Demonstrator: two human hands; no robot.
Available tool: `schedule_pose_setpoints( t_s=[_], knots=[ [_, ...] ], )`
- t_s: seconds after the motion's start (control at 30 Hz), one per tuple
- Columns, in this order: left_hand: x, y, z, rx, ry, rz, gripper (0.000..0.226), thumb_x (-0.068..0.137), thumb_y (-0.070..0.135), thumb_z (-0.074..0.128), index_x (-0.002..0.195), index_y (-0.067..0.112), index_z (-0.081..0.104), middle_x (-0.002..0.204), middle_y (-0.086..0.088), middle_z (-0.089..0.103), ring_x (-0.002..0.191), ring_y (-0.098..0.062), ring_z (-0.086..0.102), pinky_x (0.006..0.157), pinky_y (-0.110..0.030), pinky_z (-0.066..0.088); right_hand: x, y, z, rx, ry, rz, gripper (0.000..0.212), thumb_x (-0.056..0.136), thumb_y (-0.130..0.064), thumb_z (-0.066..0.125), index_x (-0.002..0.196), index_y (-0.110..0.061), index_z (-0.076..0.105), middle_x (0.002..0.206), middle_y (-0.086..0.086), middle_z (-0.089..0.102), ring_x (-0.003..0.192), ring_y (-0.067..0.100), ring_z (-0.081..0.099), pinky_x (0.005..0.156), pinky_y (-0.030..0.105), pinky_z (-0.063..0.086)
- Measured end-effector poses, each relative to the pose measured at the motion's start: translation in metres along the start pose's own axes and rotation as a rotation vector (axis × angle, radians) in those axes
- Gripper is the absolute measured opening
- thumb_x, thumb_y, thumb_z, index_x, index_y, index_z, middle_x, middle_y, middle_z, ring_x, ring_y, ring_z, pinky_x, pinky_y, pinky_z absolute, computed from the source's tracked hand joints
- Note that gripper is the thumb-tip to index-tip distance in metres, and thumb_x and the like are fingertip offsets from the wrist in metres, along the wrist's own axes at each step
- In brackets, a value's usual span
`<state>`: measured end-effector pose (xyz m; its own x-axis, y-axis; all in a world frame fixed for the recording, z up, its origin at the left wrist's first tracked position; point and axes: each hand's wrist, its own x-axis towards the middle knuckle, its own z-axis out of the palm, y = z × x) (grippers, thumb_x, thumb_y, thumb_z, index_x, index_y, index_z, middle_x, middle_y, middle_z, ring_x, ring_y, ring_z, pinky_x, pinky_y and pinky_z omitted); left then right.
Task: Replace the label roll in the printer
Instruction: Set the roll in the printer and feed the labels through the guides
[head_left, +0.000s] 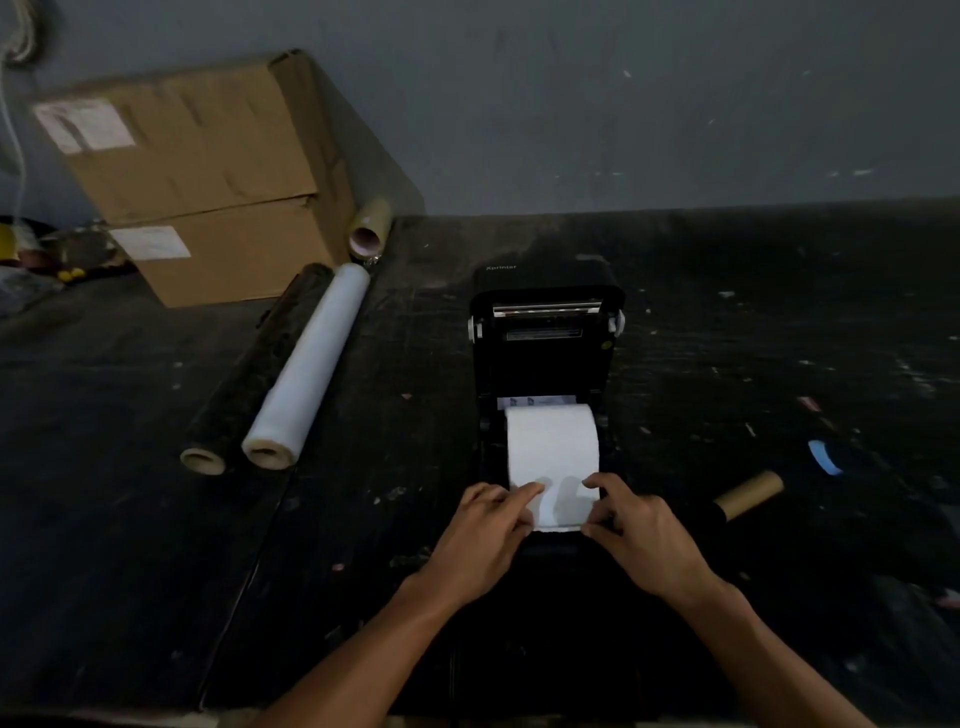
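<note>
The roll (551, 447) sits in the open printer (545, 353). Its thin, bendy paper is pinched at both edges by the left hand (488, 535) and right hand (641, 535). It is light and tears easily.

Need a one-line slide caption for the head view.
Both hands, left hand and right hand, hold the label roll's free end over the open printer.

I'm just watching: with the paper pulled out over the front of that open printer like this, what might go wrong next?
1. Both hands, left hand and right hand, hold the paper's loose end; an uneven pull might feed it crooked.
2. The lid stands open; closing it on skewed paper could jam the printer.
3. The label roll looks barely seated and might lift out.
</note>
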<state>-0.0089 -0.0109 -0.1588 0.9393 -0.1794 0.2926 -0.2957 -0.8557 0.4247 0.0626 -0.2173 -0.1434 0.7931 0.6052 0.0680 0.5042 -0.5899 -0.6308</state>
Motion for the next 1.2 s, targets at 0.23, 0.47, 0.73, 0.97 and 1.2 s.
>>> schedule_pose_setpoints(
  t_s=[0.23,0.47,0.73,0.97,1.2],
  knots=[
    [-0.007,-0.008,-0.007,-0.046,0.094,-0.016,0.051,0.085,0.019,0.062,0.134,0.02,0.051,0.093,0.001,0.067,0.093,-0.009,0.043,0.089,-0.015,0.027,-0.007,0.004,-0.003,0.074,0.023,0.013,0.05,0.079,-0.015,0.072,0.122,-0.021,0.047,0.076,-0.02,0.066,0.077,-0.009,0.06,0.068,0.001,0.04],
    [-0.014,-0.013,-0.008,-0.105,0.107,-0.06,0.052,0.083,0.017,0.067,0.133,0.018,0.052,0.089,0.008,0.071,0.092,-0.014,0.058,0.095,-0.016,0.029,-0.011,0.006,0.001,0.065,0.071,-0.017,0.056,0.076,-0.015,0.074,0.126,-0.017,0.048,0.084,-0.022,0.062,0.076,-0.018,0.054,0.067,-0.002,0.035],
    [-0.05,0.034,-0.014,-0.09,0.149,-0.138,0.052,0.083,0.015,0.07,0.131,0.018,0.053,0.092,0.007,0.072,0.093,-0.013,0.06,0.096,-0.023,0.034,-0.059,-0.008,-0.001,0.086,0.119,-0.097,0.051,0.078,-0.013,0.071,0.124,-0.017,0.05,0.084,-0.016,0.068,0.07,-0.017,0.055,0.066,0.0,0.038],
    [-0.045,0.036,-0.012,-0.222,0.1,-0.231,0.058,0.084,0.014,0.069,0.137,0.017,0.046,0.096,0.004,0.073,0.095,-0.012,0.062,0.096,-0.028,0.043,-0.055,-0.007,-0.004,0.089,0.15,-0.092,0.053,0.08,-0.012,0.069,0.128,-0.018,0.048,0.085,-0.01,0.073,0.078,0.004,0.066,0.074,0.023,0.052],
    [-0.057,0.057,-0.015,-0.346,0.082,-0.385,0.064,0.081,0.013,0.072,0.139,0.02,0.045,0.093,0.002,0.074,0.093,0.0,0.063,0.09,-0.006,0.04,-0.077,-0.011,0.0,0.104,0.184,-0.049,0.059,0.078,-0.011,0.071,0.13,-0.022,0.044,0.079,-0.017,0.068,0.079,0.003,0.065,0.076,0.023,0.052]
  ],
)
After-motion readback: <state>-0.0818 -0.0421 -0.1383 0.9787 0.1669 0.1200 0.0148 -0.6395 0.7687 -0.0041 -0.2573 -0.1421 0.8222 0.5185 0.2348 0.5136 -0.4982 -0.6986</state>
